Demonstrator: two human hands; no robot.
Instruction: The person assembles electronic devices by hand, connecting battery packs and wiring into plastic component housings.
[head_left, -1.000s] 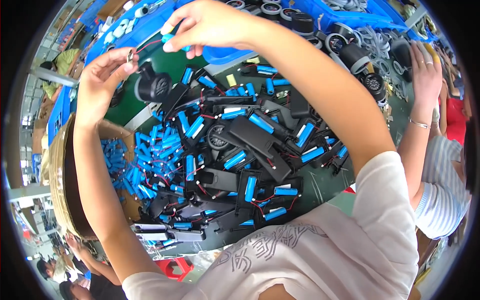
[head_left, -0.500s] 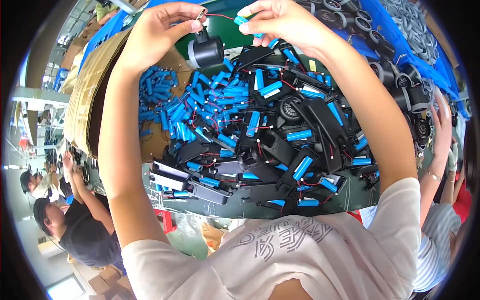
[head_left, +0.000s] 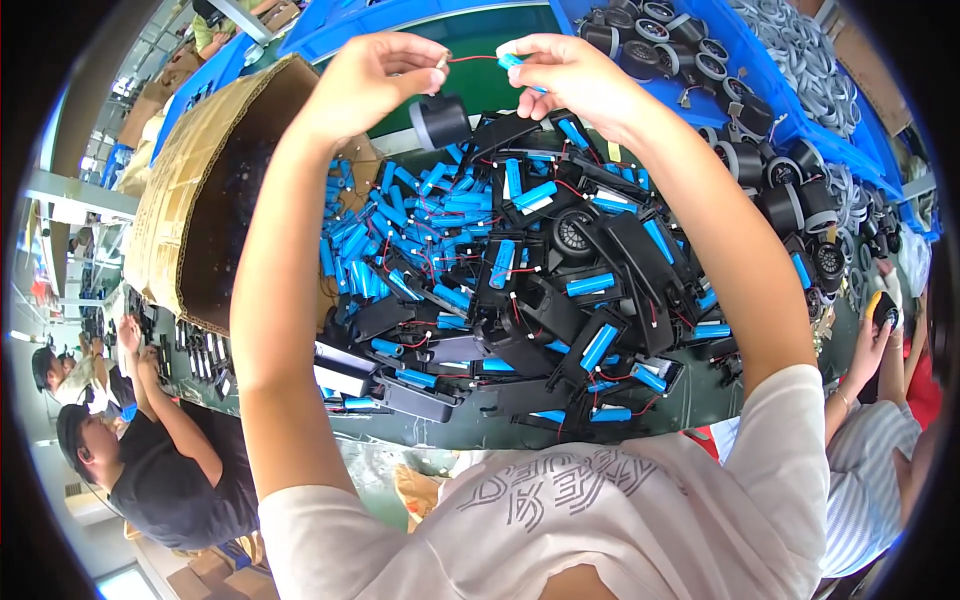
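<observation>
The person wears a white short-sleeved T-shirt (head_left: pixel 665 535) with grey outlined lettering (head_left: pixel 578 482) across the chest.

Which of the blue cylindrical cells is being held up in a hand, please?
The blue cell in the right hand, its red wire stretching toward the left hand; the other visible cells lie below.

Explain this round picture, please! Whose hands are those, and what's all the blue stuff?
There's no robot, just a person. A wide fisheye camera on their head looks down, so straight edges bend. The left hand pinches a small piece near one end of a thin red wire; the right hand holds a blue cylinder near the other. A black round part hangs just below the left hand. On the green table lie many more blue cylinders and black cases, beside an open cardboard box.
</observation>
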